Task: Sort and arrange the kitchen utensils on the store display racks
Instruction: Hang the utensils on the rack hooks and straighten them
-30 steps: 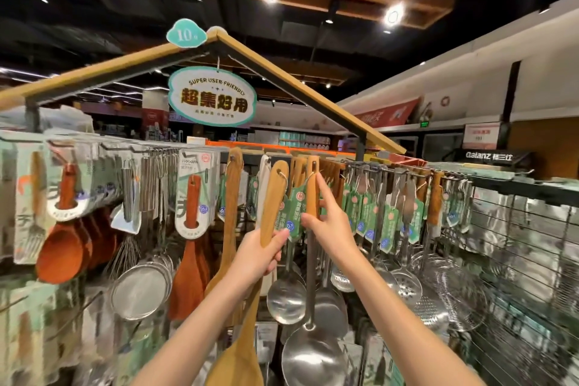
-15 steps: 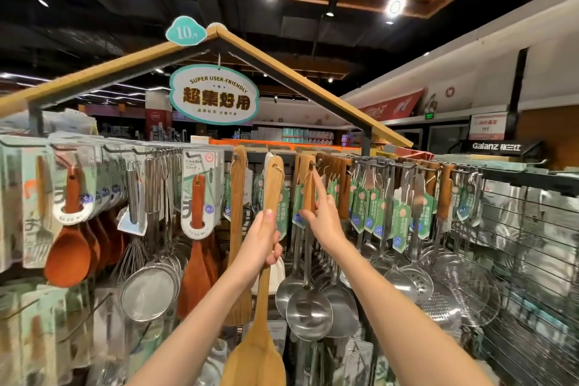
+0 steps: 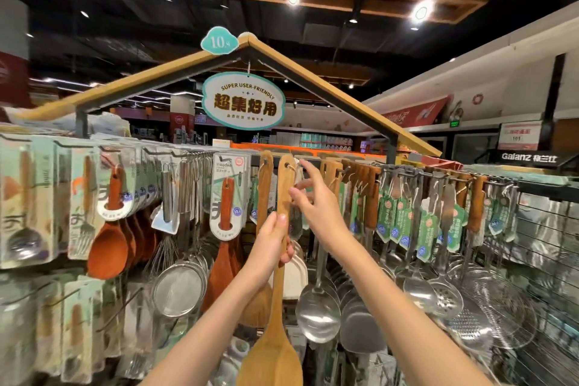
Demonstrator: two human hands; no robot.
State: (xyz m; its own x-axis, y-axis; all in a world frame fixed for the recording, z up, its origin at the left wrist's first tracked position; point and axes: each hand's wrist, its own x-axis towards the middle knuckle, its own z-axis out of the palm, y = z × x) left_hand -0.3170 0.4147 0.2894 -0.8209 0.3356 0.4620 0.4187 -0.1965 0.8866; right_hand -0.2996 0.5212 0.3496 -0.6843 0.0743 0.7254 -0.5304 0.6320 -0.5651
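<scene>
A long pale wooden spatula stands nearly upright in front of the rack, broad flat blade down at the bottom edge of view, handle top with its hole and string loop level with the hooks. The left hand grips it mid-handle. Just left hangs a second light wooden spatula, darker in grain. Behind and right, shiny steel ladles dangle bowl-down (green tags on their wooden handles), then perforated steel skimmers. Far left, reddish-brown wooden spoons on cards, and round mesh strainers beside them.
</scene>
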